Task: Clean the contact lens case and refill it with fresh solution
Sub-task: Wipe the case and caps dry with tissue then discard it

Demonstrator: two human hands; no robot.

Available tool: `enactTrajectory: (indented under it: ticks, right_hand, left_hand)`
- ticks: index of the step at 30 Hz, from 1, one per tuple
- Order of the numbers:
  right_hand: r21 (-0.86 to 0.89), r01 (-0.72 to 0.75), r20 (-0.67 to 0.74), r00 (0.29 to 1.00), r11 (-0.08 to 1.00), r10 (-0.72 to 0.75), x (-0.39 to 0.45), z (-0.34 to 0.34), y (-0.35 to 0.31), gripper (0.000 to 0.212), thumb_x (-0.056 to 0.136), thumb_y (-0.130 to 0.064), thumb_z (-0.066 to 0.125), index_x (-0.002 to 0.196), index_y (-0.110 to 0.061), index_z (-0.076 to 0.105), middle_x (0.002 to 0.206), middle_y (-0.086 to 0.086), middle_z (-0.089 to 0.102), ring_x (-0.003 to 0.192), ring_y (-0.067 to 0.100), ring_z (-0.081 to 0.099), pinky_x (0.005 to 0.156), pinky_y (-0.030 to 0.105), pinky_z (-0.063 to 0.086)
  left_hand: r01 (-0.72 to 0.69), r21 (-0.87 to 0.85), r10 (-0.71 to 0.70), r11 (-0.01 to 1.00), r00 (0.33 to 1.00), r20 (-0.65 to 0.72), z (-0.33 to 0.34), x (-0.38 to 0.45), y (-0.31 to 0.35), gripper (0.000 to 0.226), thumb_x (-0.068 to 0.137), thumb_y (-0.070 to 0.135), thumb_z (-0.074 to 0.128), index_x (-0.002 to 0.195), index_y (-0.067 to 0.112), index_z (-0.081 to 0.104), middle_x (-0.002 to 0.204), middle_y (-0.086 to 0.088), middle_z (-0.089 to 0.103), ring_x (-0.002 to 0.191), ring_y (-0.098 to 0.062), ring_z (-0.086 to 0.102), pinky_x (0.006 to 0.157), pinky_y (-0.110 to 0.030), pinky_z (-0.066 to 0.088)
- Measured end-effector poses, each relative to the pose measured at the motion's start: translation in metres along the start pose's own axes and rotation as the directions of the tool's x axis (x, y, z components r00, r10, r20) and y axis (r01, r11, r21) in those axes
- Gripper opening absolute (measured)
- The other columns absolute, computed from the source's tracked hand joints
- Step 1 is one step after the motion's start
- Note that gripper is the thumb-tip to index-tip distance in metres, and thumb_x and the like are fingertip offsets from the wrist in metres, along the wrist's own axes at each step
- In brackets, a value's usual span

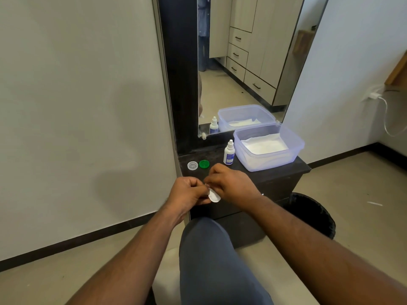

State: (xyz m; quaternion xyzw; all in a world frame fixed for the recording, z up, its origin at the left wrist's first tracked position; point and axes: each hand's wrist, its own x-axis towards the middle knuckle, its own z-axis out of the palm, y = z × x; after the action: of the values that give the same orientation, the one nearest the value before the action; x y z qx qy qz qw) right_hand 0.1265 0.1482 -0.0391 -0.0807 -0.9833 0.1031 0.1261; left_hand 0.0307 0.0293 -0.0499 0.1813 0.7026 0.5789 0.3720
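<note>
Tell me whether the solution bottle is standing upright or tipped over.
Upright. The solution bottle stands on its base on the dark counter, nozzle pointing up, beside the plastic container. Neither hand touches it.

Wall mirror (242, 62), black bin (312, 214), white charger (374, 95)

Lens case (214, 195) mostly covered by left hand (189, 190) + right hand (233, 183); only one white round end visible, wells not readable. Fingertips at pinch point hidden. Label text on solution bottle (229, 153) too small to read. Black bin (312, 213) partly behind right forearm. Mirror (246, 62) cut off at top edge.
</note>
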Motion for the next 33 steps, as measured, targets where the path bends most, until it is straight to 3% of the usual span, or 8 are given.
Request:
enactTrajectory:
  ticks: [7, 9, 11, 13, 18, 24, 29, 33]
  right_hand:
    - [-0.161, 0.04, -0.01, 0.999, 0.986, -0.043, 0.002, 0.007, -0.009, 0.026, 0.09, -0.028, 0.06, 0.115, -0.021, 0.057, 0.117, 0.0, 0.051, 0.088, 0.015, 0.058, 0.062, 0.025, 0.039]
    - [0.078, -0.216, -0.096, 0.97, 0.973, 0.223, 0.001, 0.015, -0.011, 0.013, 0.095, -0.029, 0.051, 0.106, -0.022, 0.055, 0.111, 0.0, 0.05, 0.084, 0.015, 0.057, 0.065, 0.027, 0.041]
    - [0.389, -0.479, -0.092, 0.83, 0.787, 0.55, 0.0, 0.021, -0.007, 0.01, 0.097, -0.024, 0.045, 0.094, -0.022, 0.054, 0.105, 0.001, 0.052, 0.084, 0.017, 0.057, 0.071, 0.03, 0.043]
    - [0.564, -0.524, -0.051, 0.749, 0.638, 0.661, -0.004, 0.022, 0.0, 0.012, 0.095, -0.017, 0.049, 0.088, -0.021, 0.058, 0.1, 0.002, 0.058, 0.084, 0.012, 0.056, 0.07, 0.023, 0.041]
    - [0.749, -0.364, -0.054, 0.798, 0.553, 0.6, -0.013, 0.012, -0.008, 0.008, 0.093, -0.017, 0.057, 0.091, -0.02, 0.064, 0.095, -0.004, 0.064, 0.088, 0.004, 0.057, 0.07, 0.011, 0.039]
    - [0.702, -0.45, 0.031, 0.794, 0.552, 0.607, -0.02, 0.019, -0.005, 0.009, 0.091, -0.015, 0.059, 0.086, -0.02, 0.065, 0.086, -0.009, 0.064, 0.082, 0.001, 0.058, 0.063, 0.009, 0.036]
    - [0.732, -0.437, -0.012, 0.759, 0.523, 0.651, -0.024, 0.018, 0.006, 0.008, 0.091, -0.019, 0.059, 0.089, -0.02, 0.067, 0.088, -0.01, 0.065, 0.086, 0.004, 0.059, 0.068, 0.012, 0.039]
    - [0.733, -0.424, -0.04, 0.753, 0.532, 0.657, -0.023, 0.012, 0.014, 0.008, 0.092, -0.019, 0.058, 0.091, -0.021, 0.065, 0.088, -0.013, 0.064, 0.087, 0.003, 0.058, 0.07, 0.009, 0.039]
  left_hand:
    - [-0.014, 0.005, 0.014, 1.0, 0.999, -0.037, 0.001, -0.001, -0.003, 0.005, 0.081, -0.001, 0.066, 0.08, -0.006, 0.067, 0.071, -0.014, 0.07, 0.062, -0.018, 0.071, 0.057, -0.024, 0.056]
    - [-0.009, -0.024, 0.008, 1.0, 0.999, -0.045, 0.002, -0.001, -0.002, 0.003, 0.08, -0.004, 0.066, 0.079, -0.006, 0.068, 0.075, -0.018, 0.071, 0.063, -0.02, 0.071, 0.056, -0.023, 0.055]
    - [-0.015, -0.044, 0.013, 0.999, 0.999, -0.045, 0.001, 0.0, -0.003, 0.005, 0.079, -0.005, 0.066, 0.075, -0.003, 0.069, 0.079, -0.019, 0.072, 0.068, -0.023, 0.073, 0.057, -0.024, 0.055]
    - [-0.011, -0.046, 0.009, 0.999, 0.998, -0.054, 0.0, 0.001, -0.004, 0.005, 0.079, -0.005, 0.067, 0.076, -0.003, 0.07, 0.08, -0.017, 0.073, 0.072, -0.024, 0.073, 0.057, -0.023, 0.055]
    - [-0.043, -0.069, 0.04, 0.997, 0.998, -0.043, 0.0, 0.005, -0.005, 0.002, 0.08, -0.004, 0.068, 0.079, -0.004, 0.07, 0.083, -0.017, 0.073, 0.075, -0.025, 0.073, 0.061, -0.025, 0.057]
    - [-0.081, -0.225, 0.053, 0.971, 0.99, -0.129, 0.001, 0.007, 0.002, 0.004, 0.08, -0.005, 0.067, 0.083, -0.004, 0.07, 0.088, -0.013, 0.073, 0.077, -0.022, 0.073, 0.06, -0.023, 0.056]
    - [-0.341, 0.179, 0.372, 0.923, 0.909, -0.187, -0.014, 0.02, 0.003, 0.012, 0.08, 0.009, 0.073, 0.087, 0.018, 0.076, 0.084, 0.006, 0.072, 0.077, -0.015, 0.068, 0.064, -0.027, 0.059]
    - [-0.525, 0.453, 0.576, 0.72, 0.817, 0.032, -0.032, 0.039, 0.002, 0.025, 0.08, 0.011, 0.074, 0.104, 0.015, 0.074, 0.093, 0.008, 0.073, 0.083, 0.0, 0.066, 0.076, -0.014, 0.053]
